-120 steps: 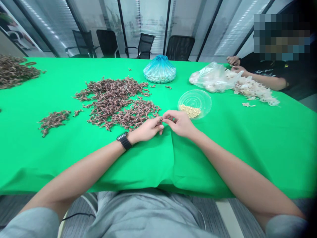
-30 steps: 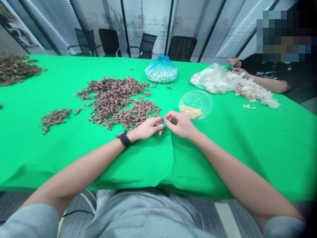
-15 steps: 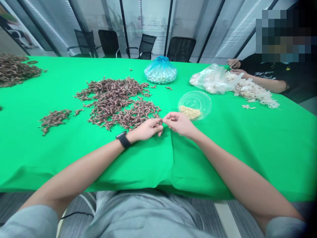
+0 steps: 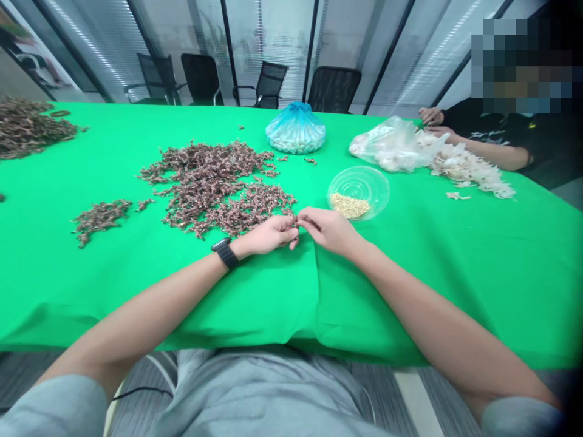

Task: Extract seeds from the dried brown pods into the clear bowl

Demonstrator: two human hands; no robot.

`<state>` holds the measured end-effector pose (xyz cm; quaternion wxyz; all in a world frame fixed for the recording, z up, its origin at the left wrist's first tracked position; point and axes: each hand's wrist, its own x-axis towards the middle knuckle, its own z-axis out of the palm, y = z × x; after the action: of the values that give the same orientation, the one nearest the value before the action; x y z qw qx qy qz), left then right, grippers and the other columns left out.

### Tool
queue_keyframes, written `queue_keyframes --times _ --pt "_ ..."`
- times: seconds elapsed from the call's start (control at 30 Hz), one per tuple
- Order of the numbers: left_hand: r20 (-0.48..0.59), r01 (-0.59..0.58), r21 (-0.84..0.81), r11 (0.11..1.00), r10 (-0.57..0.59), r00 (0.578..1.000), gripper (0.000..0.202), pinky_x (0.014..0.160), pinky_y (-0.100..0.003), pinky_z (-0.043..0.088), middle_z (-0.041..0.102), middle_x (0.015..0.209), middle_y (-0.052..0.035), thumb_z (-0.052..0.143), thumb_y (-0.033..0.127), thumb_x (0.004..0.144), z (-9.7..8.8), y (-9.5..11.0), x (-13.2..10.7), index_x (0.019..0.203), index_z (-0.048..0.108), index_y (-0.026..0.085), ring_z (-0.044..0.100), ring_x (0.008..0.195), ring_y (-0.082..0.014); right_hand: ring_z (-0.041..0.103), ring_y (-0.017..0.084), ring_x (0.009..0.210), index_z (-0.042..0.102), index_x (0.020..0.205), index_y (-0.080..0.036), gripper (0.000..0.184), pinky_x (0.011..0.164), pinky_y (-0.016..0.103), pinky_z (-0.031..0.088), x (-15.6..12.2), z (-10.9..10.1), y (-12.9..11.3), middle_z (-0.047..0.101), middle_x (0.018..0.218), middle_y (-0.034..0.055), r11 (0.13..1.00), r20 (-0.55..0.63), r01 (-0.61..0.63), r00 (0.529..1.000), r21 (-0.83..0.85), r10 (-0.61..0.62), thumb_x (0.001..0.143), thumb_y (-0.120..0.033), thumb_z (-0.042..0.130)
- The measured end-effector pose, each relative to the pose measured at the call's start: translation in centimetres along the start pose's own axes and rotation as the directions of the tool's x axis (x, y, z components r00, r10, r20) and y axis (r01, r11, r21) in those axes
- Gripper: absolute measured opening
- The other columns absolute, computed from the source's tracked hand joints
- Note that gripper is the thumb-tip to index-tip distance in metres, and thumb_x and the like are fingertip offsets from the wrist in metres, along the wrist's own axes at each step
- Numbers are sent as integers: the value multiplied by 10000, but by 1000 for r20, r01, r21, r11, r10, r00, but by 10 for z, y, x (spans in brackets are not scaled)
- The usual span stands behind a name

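Note:
My left hand point(image 4: 273, 234), with a dark watch on its wrist, is closed in a pinch at the front edge of a heap of small brown, knobbly dried pieces point(image 4: 209, 176). A small brown dried piece point(image 4: 296, 222) shows at its fingertips. From the right, the thumb and fingers of my right hand point(image 4: 332, 230) pinch at the same spot, and the two hands' fingertips meet there. The piece is mostly hidden by the fingers. Just behind my right hand is a clear round plastic dish point(image 4: 376, 189) with small pale yellow bits point(image 4: 350, 206) in it.
A blue-topped bag point(image 4: 295, 128) of pale pieces stands behind. To the right lie a clear plastic bag point(image 4: 392, 145) and whitish flakes point(image 4: 469, 170), beside another person's hands point(image 4: 435, 124). Further brown heaps point(image 4: 102, 217) lie left on the green cloth point(image 4: 255, 297).
Both hands stay nearly in place. The fingers of my right hand have shifted slightly at the fingertips of my left hand, and its wrist has turned a little.

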<state>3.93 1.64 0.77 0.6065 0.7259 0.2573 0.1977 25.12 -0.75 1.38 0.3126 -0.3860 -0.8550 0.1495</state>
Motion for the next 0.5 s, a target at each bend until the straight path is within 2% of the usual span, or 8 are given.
queue_keyframes --times 0.1,0.23,0.4,0.5 --pt "-8 10 15 1000 -10 1000 436 410 -185 223 616 653 14 646 569 892 0 -1 0 879 509 155 331 425 -35 563 144 622 643 929 -192 184 621 270 417 2 8 -2 667 740 23 973 -31 -148 987 176 156 969 -358 574" --pt "-14 22 16 1000 -21 1000 439 410 -176 226 623 672 14 623 567 908 1 -1 0 960 531 140 323 424 -32 544 117 540 642 839 -165 329 511 234 407 6 10 -7 635 639 6 784 38 -358 918 507 395 845 -486 716" --pt "-14 16 40 999 -15 1000 393 421 -173 236 618 671 14 599 519 934 1 -1 0 971 553 130 321 430 -33 447 69 411 680 801 -155 372 379 200 323 9 0 -16 619 562 -14 619 172 -522 827 587 534 719 -487 826" --pt "-18 -3 71 997 5 1000 347 466 -172 302 623 670 6 597 479 940 3 -1 0 960 563 134 409 480 -52 449 68 396 680 741 -153 348 356 200 316 9 -1 -16 607 534 -13 515 225 -584 769 628 598 680 -446 858"
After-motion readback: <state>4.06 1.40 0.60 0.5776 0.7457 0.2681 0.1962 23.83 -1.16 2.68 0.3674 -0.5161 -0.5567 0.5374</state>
